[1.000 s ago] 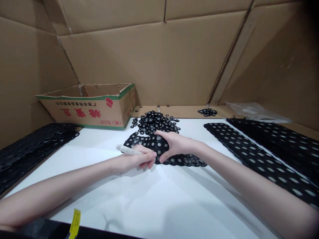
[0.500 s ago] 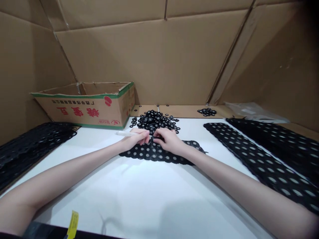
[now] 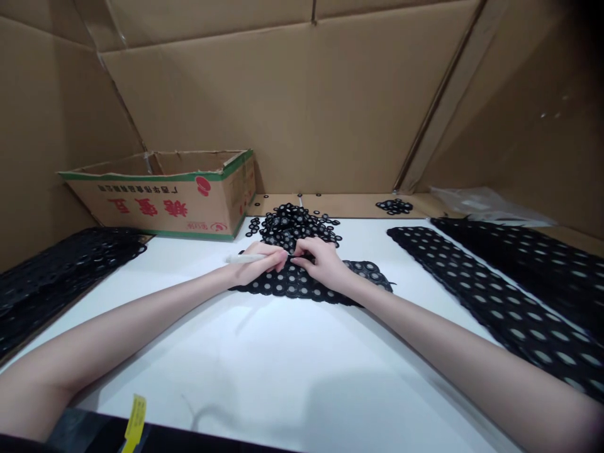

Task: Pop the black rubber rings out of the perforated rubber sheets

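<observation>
Dotted black strip (image 3: 295, 288): it is lying flatter on the white tabletop (image 3: 283, 358) than one second ago, when its middle was bunching up between the hands; it is sitting in front of the person, just on the near side of a big ring pile (image 3: 292, 220)

Right hand (image 3: 325, 263): it is leaning over the strip's far side now, and its thumb and fingers are bending close together, where they were spreading wide one second ago; a dark bit is showing between thumb and finger, but I can't tell if it is a ring or the strip's edge, or how tight the pinch is

Left hand (image 3: 263, 257): it is holding a white pen (image 3: 245, 258) just as before, with its fingers curling in around it; the fat end is sticking out to the left, and the thin end is pointing at the right hand

Both hands: they are staying in nearly the same spots as half a second ago, just beside each other

Small ring pile (image 3: 394, 206): it is lying farther back on the right

Cardboard box (image 3: 155, 202): it is standing at the back left, showing red marks and a green edge

Long dotted strip (image 3: 453, 286): it is stretching along the right side

Black stack (image 3: 61, 270): it is lying at the left side
</observation>
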`<state>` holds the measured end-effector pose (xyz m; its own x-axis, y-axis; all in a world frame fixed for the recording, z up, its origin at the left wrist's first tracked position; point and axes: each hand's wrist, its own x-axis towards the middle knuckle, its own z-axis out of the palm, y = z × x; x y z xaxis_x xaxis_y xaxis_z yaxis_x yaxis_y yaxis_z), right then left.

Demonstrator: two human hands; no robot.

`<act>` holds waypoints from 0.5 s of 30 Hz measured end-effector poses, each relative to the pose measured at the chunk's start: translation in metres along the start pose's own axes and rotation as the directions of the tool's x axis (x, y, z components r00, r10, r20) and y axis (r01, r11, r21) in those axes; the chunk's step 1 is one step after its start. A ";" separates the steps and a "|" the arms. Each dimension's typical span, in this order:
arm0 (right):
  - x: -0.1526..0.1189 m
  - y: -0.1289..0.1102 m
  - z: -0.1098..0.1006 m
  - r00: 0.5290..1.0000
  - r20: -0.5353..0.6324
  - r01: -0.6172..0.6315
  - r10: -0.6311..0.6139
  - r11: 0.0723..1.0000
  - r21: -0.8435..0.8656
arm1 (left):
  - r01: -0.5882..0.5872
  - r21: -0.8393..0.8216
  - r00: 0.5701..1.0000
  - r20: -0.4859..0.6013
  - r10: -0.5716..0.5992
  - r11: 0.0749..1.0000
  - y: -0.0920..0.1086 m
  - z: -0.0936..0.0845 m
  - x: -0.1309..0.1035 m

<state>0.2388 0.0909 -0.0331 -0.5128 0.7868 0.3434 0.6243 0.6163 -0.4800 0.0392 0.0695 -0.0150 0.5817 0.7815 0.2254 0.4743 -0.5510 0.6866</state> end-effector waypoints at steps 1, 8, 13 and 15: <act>0.000 0.000 0.000 1.000 0.003 0.002 -0.002 1.000 -0.001 | -0.003 0.007 1.000 0.007 0.002 1.000 0.000 0.000 0.001; 0.002 -0.002 0.001 1.000 0.010 -0.005 0.005 1.000 0.000 | 0.002 -0.019 0.997 0.077 0.000 1.000 0.002 -0.005 0.007; 0.002 -0.001 0.001 1.000 0.007 0.000 0.000 1.000 0.006 | 0.019 -0.007 0.994 0.111 -0.018 1.000 0.005 -0.006 0.006; 0.000 -0.002 0.001 1.000 0.003 0.023 -0.023 1.000 0.001 | 0.004 0.025 0.991 0.132 -0.007 1.000 0.005 -0.006 0.004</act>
<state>0.2371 0.0903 -0.0326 -0.5287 0.7724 0.3519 0.6118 0.6342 -0.4727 0.0405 0.0718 -0.0066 0.6602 0.7402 0.1275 0.4930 -0.5551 0.6699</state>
